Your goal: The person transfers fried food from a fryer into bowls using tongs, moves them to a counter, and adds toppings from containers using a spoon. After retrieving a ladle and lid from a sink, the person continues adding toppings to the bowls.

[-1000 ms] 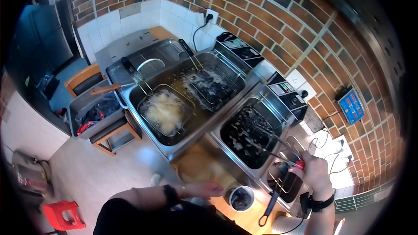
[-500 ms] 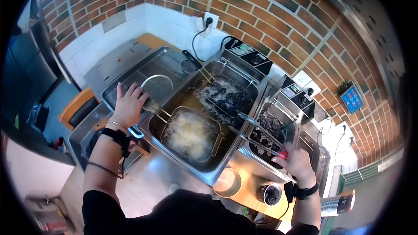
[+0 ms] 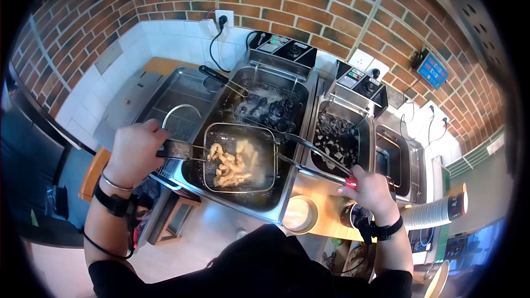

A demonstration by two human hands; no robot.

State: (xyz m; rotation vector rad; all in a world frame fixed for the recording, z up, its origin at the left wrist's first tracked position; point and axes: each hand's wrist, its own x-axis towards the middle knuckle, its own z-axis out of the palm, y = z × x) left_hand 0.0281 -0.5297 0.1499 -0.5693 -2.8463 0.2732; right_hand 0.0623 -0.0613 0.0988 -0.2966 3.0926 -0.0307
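Note:
My left hand (image 3: 135,152) is closed round the handle (image 3: 175,149) of a wire fry basket (image 3: 240,189). Pale golden battered pieces (image 3: 229,168) lie in the basket, mostly on its left side, over the near part of an oil fryer (image 3: 265,212). In my right hand (image 3: 372,190) are long metal tongs (image 3: 320,152) with a red grip, their arms apart, tips near the basket's right edge. Behind, dark pieces (image 3: 270,111) bubble in the oil in a second basket with a black handle (image 3: 213,74).
A second fryer (image 3: 339,138) with dark oil and floating bits stands on the right, beside another vat (image 3: 395,157). On the wooden board (image 3: 323,209) are a round container (image 3: 300,214) and a cup (image 3: 349,215). Stacked cups (image 3: 430,213) lie at right. A wire-racked tray (image 3: 182,91) sits at left.
My left hand has closed on the basket handle, and the basket is raised, with its pieces now plainly visible instead of under foam. The view has shifted. The tongs remain in my right hand.

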